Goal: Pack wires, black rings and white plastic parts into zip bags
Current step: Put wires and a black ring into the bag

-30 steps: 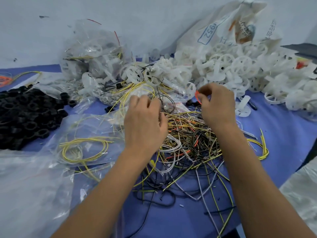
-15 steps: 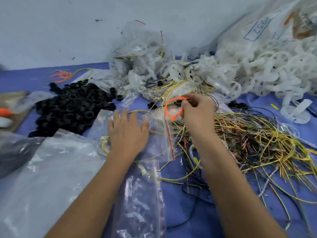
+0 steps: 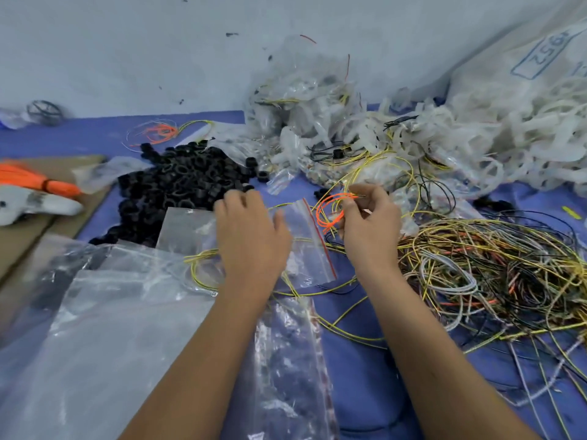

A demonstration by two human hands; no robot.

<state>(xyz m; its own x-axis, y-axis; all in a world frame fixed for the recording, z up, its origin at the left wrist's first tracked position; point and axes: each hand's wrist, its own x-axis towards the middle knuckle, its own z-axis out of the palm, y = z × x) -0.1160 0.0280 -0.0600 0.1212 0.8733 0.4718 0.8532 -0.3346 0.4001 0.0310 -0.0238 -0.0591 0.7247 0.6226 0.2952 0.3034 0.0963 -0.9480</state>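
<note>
My right hand [image 3: 370, 227] pinches a coiled orange wire [image 3: 330, 208] just right of the red-striped mouth of a clear zip bag [image 3: 306, 246]. My left hand [image 3: 249, 235] lies over that bag with its fingers spread; yellow wire [image 3: 198, 268] shows through the plastic. A tangled heap of yellow, black, grey and orange wires [image 3: 495, 274] lies to the right. Black rings [image 3: 184, 185] are piled at the centre left. White plastic parts [image 3: 495, 134] are heaped at the back right.
Empty zip bags [image 3: 104, 328] spread over the blue cloth at the front left. A pile of filled bags [image 3: 301, 100] stands against the wall. A big white sack [image 3: 524, 58] rises at the far right. An orange bundle [image 3: 38, 182] lies on cardboard at the left.
My right hand lifted the orange wire out of the heap and carried it left to the zip bag's mouth. My left hand moved onto the bag. The view swung left.
</note>
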